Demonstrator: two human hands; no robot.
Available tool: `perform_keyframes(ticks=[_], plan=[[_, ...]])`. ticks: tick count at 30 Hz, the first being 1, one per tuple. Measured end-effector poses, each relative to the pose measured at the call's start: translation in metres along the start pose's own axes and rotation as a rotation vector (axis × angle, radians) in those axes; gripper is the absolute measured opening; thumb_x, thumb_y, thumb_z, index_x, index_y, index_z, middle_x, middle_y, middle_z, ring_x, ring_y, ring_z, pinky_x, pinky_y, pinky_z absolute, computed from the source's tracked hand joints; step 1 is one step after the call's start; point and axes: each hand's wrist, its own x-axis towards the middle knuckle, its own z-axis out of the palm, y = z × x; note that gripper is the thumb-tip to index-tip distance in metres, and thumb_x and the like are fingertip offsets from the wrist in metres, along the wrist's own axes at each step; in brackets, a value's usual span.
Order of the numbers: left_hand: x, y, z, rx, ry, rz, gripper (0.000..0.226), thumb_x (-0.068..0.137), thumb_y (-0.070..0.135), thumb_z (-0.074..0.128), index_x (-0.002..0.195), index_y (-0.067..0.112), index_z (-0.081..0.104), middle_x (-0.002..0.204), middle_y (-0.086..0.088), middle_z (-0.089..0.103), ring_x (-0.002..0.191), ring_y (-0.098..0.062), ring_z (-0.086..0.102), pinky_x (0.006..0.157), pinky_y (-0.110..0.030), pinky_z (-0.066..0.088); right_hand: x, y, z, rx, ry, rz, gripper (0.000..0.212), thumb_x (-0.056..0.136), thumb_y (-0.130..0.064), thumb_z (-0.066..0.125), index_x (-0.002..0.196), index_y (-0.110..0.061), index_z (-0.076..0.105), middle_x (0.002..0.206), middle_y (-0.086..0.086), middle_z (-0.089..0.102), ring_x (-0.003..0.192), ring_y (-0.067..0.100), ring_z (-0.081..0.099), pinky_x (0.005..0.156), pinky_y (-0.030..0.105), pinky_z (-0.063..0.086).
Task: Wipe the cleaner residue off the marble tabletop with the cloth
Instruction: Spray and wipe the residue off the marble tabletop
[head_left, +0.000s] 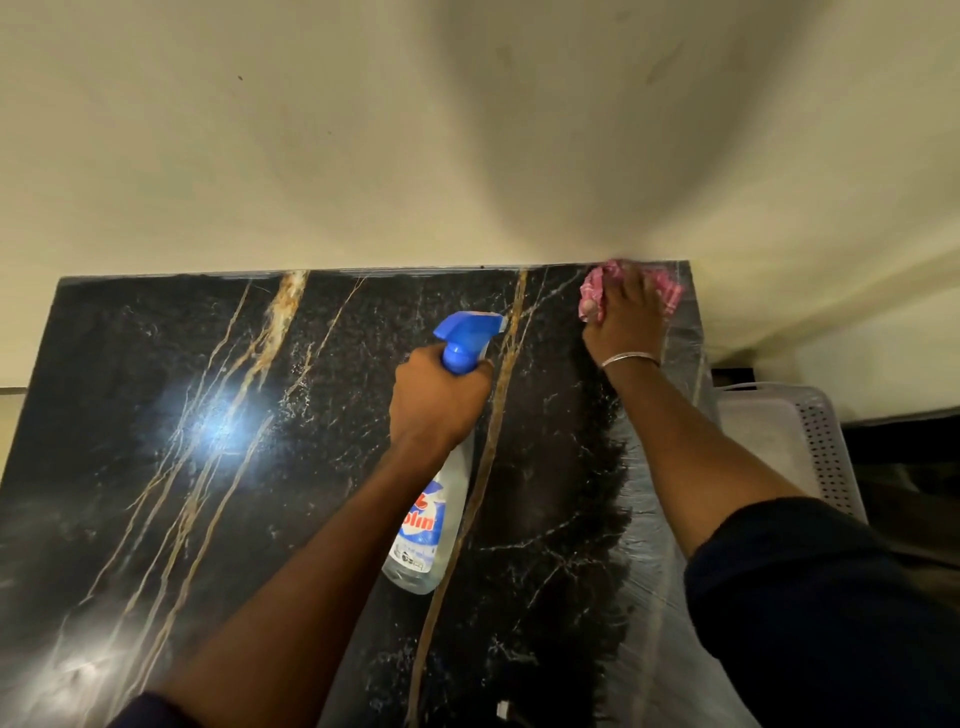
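A black marble tabletop (218, 519) with gold and white veins fills the lower view, its far edge against a cream wall. My right hand (626, 317) presses a pink checked cloth (670, 291) flat on the far right corner of the top. My left hand (439, 400) grips the neck of a clear spray bottle (431, 525) with a blue trigger head, held above the middle of the table. A dull smeared strip runs along the right side of the marble, from the cloth toward me.
A white perforated plastic basket (810, 441) stands just past the table's right edge. The cream wall (363, 156) rises directly behind the far edge. A bright lamp reflection glares on the marble at the left.
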Motion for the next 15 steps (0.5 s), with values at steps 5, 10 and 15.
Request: perform_keyframes(ticks=[5, 10, 15], plan=[[-0.011, 0.003, 0.004, 0.000, 0.002, 0.001, 0.012, 0.081, 0.029, 0.069, 0.080, 0.020, 0.062, 0.065, 0.003, 0.062, 0.059, -0.012, 0.060, 0.062, -0.032, 0.053, -0.050, -0.054, 0.011, 0.078, 0.026, -0.249, 0.062, 0.085, -0.029, 0.041, 0.145, -0.015, 0.034, 0.151, 0.016, 0.035, 0.141, 0.037, 0.025, 0.118, 0.052, 0.018], [-0.024, 0.005, 0.003, 0.001, 0.024, 0.006, 0.014, 0.081, 0.030, 0.070, 0.080, 0.019, 0.062, 0.063, 0.005, 0.061, 0.056, -0.008, 0.057, 0.058, -0.026, 0.044, -0.095, -0.071, 0.023, 0.088, -0.028, -0.482, 0.059, 0.083, -0.029, 0.036, 0.138, -0.012, 0.047, 0.147, 0.016, 0.041, 0.138, 0.037, 0.033, 0.116, 0.052, 0.023], [-0.037, 0.004, -0.004, -0.007, -0.002, 0.041, 0.011, 0.082, 0.024, 0.069, 0.080, 0.020, 0.060, 0.066, 0.001, 0.062, 0.059, -0.013, 0.060, 0.059, -0.028, 0.048, -0.091, -0.003, 0.009, -0.011, -0.003, -0.361, 0.069, 0.082, -0.020, 0.052, 0.148, -0.016, 0.031, 0.153, 0.011, 0.031, 0.143, 0.035, 0.022, 0.119, 0.052, 0.015]])
